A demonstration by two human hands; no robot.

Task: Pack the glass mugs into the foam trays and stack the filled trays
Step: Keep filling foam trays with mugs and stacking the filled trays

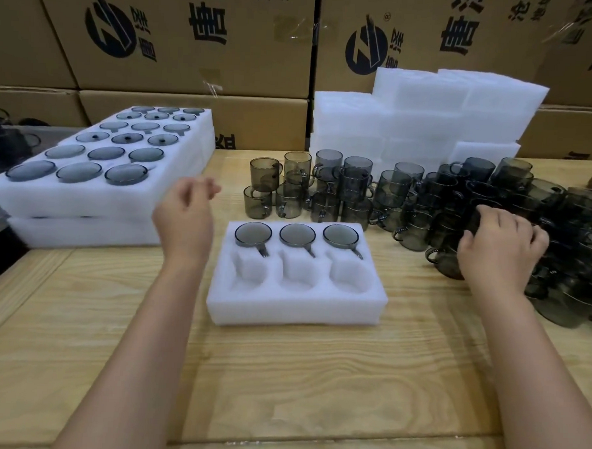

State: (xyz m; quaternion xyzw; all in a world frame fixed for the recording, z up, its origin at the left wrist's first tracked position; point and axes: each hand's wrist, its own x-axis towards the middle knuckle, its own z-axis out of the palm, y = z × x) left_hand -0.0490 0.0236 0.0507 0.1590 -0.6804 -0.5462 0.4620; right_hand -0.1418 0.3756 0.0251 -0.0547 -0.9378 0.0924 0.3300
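Pale wooden tabletop [282, 375], brown cardboard cartons [192, 69] behind. The right hand [498, 248] curls its fingers round a smoky grey glass mug [446, 263] at the near edge of the loose pile. The left hand [184, 217] hovers with fingers loosely curled, holding nothing, just left of the white foam tray [295, 308], whose far row seats three mugs. Filled trays [97, 200] sit stacked at far left.

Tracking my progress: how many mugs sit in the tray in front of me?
3 mugs, all in the tray's far row: left, middle, right; the near three pockets are empty.
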